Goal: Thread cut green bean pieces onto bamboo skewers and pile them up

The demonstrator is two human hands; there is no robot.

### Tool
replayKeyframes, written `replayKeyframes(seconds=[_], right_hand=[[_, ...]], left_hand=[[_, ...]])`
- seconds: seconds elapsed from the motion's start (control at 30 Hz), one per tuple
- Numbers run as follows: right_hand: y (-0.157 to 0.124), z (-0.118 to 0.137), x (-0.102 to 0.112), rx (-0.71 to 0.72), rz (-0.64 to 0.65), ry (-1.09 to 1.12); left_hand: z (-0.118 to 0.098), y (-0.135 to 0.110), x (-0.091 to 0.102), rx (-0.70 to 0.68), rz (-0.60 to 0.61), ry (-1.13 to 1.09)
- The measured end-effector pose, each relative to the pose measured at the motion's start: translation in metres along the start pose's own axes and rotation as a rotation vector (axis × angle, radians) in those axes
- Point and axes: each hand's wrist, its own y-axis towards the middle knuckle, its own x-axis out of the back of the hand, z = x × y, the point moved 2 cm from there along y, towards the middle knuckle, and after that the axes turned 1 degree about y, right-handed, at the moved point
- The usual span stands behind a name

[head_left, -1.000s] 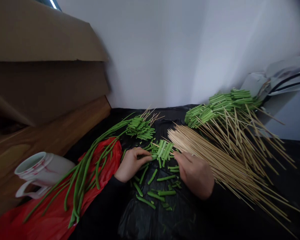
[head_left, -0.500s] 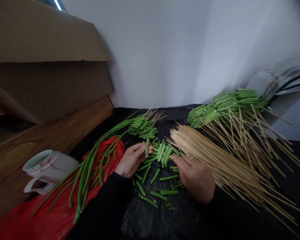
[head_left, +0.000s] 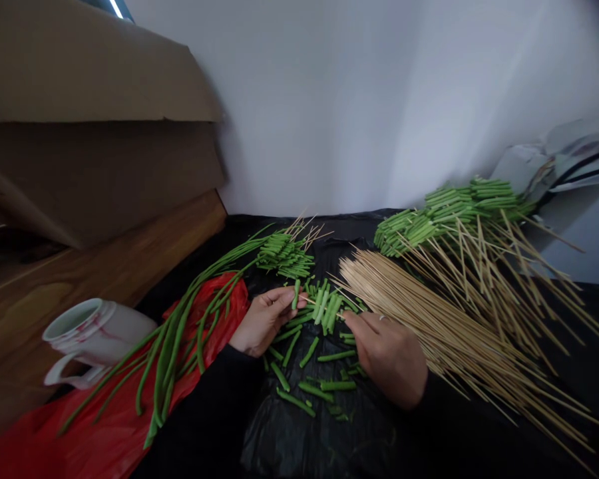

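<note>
Between the fingers of my left hand (head_left: 265, 320) is a short cut piece of green bean (head_left: 296, 294), held upright. My right hand (head_left: 388, 358) pinches a thin wooden skewer (head_left: 340, 314) whose other end reaches the bean piece. Several bean pieces (head_left: 328, 307) sit side by side on the skewer between my hands. Loose cut bean pieces (head_left: 309, 352) lie scattered below on the black plastic sheet (head_left: 299, 449). Whether the skewer's tip has gone into the held piece, I cannot tell.
Right of my hands lies a big pile of bare skewers (head_left: 409, 299), with stacked filled skewers (head_left: 444, 213) behind. A smaller filled stack (head_left: 285, 254) is at the back. Long whole beans (head_left: 172, 339) rest on a red bag (head_left: 94, 432), beside a tipped white mug (head_left: 114, 329) and cardboard box (head_left: 104, 173).
The held bean piece and the skewer tip have come slightly closer together, by a very small shift. Otherwise both hands stay almost where they were.
</note>
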Motion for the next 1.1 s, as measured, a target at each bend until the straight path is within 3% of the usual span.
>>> replayKeyframes(seconds=[0.27, 0.57, 0.77, 1.1], right_hand=[[0.0012, 0.0034, 0.0024, 0.015, -0.021, 0.006], [0.0015, 0.0033, 0.0048, 0.004, -0.035, 0.007], [0.0024, 0.0038, 0.0063, 0.006, -0.031, 0.011], [0.0029, 0.0047, 0.0058, -0.007, -0.037, -0.011]], left_hand=[[0.0009, -0.0017, -0.0046, 0.006, 0.014, 0.039], [-0.0031, 0.0004, -0.0002, -0.007, -0.066, -0.110], [0.0008, 0.0009, -0.0021, 0.046, -0.033, -0.156], [0.0000, 0.0004, -0.0016, 0.022, -0.037, -0.112]])
